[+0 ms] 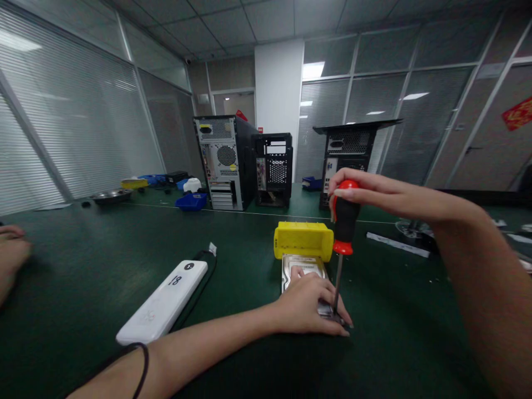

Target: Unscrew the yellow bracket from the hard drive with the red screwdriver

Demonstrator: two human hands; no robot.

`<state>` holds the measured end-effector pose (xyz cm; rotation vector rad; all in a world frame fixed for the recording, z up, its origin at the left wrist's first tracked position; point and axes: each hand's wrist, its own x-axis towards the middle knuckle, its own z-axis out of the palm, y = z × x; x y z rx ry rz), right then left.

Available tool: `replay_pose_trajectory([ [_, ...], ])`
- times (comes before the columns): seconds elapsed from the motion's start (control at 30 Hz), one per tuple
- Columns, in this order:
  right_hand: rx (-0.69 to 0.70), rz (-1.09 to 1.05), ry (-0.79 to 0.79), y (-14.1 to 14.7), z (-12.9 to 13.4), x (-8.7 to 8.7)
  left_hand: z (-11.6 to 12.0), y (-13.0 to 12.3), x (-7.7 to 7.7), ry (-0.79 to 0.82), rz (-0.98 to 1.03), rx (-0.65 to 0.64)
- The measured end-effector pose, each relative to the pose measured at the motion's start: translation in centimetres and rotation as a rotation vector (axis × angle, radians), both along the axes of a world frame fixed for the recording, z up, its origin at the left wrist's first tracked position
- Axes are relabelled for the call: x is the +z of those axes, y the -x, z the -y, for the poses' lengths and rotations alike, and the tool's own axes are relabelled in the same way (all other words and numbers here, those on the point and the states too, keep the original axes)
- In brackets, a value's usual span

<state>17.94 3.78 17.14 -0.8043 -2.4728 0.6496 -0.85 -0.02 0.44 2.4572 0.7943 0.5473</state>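
My right hand is wrapped over the top of a red and black screwdriver, which stands nearly upright with its shaft pointing down. The tip meets a small dark part at the near end of a hard drive. Across the drive lies my left hand, its fingers closed about the near end and the small part beside the screwdriver tip. Much of the drive is covered by this hand. Just behind the drive, a yellow plastic bin rests on its side with its opening toward me.
A white power bank marked 18 lies left with a black cable. Computer cases stand at the back, near a blue bin and a metal dish. Another person's hand shows at the left edge. A pale strip lies right.
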Motion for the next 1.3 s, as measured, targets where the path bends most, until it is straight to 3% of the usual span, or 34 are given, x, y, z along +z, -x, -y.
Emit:
replay_pose_trajectory([
  [0.1, -0.142, -0.224, 0.079, -0.8, -0.7, 0.9, 0.0, 0.1, 0.2, 0.006, -0.009, -0.016],
  [0.2, -0.334, -0.616, 0.181, -1.3, -1.1, 2.2, 0.0, 0.1, 0.4, 0.005, -0.009, -0.029],
  [0.3, -0.453, -0.878, 0.403, -1.6, -1.7, 2.2, 0.0, 0.1, 0.3, -0.011, 0.005, -0.028],
  [0.37, -0.462, -0.784, 0.592, -2.1, -2.2, 0.4, -0.1, 0.1, 0.3, 0.004, 0.019, -0.037],
  [0.47, -0.518, -0.314, 0.720, -3.0, -3.0, -5.0, -0.3, 0.2, 0.6, 0.071, 0.045, -0.080],
  [0.57, -0.475, 0.169, 0.581, -3.2, -3.0, -11.2, -0.8, 0.7, 1.7, 0.091, 0.037, -0.154],
  [0.67, -0.455, 0.248, 0.532, -2.8, -1.9, -14.8, -1.3, 2.0, 3.4, 0.051, 0.003, -0.196],
  [0.73, -0.445, 0.273, 0.433, -2.6, -1.2, -15.6, -1.5, 3.5, 4.6, 0.055, -0.019, -0.194],
  [0.83, -0.444, 0.358, 0.275, -2.6, -0.8, -15.8, -1.6, 6.5, 5.5, 0.036, -0.106, -0.054],
  [1.0, -0.484, 0.505, 0.028, -2.1, -0.9, -16.3, -1.0, 10.5, 4.1, 0.066, -0.177, 0.046],
  [1.13, -0.506, 0.536, -0.026, -1.1, -0.2, -16.1, -0.3, 10.8, 2.3, 0.091, -0.188, 0.115],
  [1.3, -0.491, 0.543, -0.030, -0.5, 0.1, -15.7, -0.1, 9.7, 1.6, 0.095, -0.252, 0.124],
])
